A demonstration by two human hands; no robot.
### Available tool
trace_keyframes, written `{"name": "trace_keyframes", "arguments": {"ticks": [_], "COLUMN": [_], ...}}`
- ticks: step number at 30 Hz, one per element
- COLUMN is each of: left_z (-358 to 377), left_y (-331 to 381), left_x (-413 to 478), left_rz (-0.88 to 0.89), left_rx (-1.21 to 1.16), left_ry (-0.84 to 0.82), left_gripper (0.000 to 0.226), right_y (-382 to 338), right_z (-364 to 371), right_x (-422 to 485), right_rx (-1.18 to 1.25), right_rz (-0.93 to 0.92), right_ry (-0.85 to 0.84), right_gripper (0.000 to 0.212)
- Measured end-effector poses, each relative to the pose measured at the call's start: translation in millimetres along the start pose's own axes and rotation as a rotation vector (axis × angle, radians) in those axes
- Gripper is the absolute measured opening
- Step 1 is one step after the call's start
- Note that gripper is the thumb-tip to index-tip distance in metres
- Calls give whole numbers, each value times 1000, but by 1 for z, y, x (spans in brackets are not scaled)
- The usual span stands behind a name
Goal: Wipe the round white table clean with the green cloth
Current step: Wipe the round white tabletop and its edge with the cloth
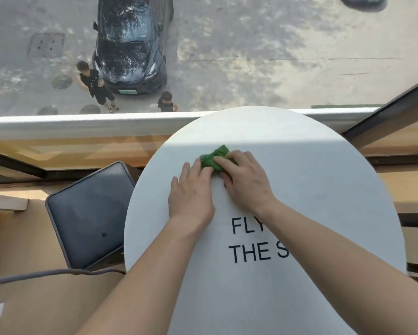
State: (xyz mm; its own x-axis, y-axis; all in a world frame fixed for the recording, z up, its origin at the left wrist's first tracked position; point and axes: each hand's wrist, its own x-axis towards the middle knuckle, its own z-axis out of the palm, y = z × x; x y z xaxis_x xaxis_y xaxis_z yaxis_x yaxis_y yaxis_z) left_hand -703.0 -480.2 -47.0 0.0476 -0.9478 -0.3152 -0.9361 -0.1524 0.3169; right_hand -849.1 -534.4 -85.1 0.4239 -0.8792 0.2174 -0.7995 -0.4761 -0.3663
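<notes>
Both bare forearms come in from the bottom edge. The right hand (246, 180) has its fingers curled over a bunched-up green cloth (214, 157), holding it down on the round white table (319, 189), a bit past centre. The left hand (191, 192) lies flat beside it, fingertips touching the cloth's edge. Black lettering (256, 240) sits nearer me, with a dark grey cushioned seat (89, 213) left of the table and a black car (130, 44) down on the street.

White table (299, 189), green cloth (214, 158) bunched near its middle, right hand (247, 180) curled over the cloth, left hand (191, 194) flat on the table touching the cloth, dark stool (87, 213) left of the table, car (130, 44) beyond it
</notes>
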Motion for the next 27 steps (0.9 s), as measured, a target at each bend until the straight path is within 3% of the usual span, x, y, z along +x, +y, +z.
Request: {"name": "trace_keyframes", "arguments": {"ticks": [2,8,10,12,14,16,19,23,27], "left_z": [7,13,12,18,24,32,37,41,50], "left_y": [15,76,92,99,100,102,113,132,135], "left_x": [1,23,30,34,35,36,41,47,39], "left_rz": [-64,-359,-446,-483,-445,-221,104,49,58], "left_rx": [-14,49,6,-5,35,95,78,46,126], "left_ry": [-63,-188,-234,-245,-206,-135,-166,-268,-236], "left_gripper": [68,126,140,144,139,119,91,87,118], "right_y": [32,129,123,108,103,128,175,182,134], "right_z": [-19,-50,-51,-48,-52,-62,-71,-74,-74], "right_x": [0,41,20,-21,-56,-51,-6,-5,-104], "right_rx": [-11,-192,-172,-130,-73,-88,-169,-120,-67], "right_rz": [-26,522,519,344,132,37,227,471,293], "right_ry": [-20,139,148,136,63,37,127,160,110], "right_gripper": [31,35,33,32,31,32,33,37,38]}}
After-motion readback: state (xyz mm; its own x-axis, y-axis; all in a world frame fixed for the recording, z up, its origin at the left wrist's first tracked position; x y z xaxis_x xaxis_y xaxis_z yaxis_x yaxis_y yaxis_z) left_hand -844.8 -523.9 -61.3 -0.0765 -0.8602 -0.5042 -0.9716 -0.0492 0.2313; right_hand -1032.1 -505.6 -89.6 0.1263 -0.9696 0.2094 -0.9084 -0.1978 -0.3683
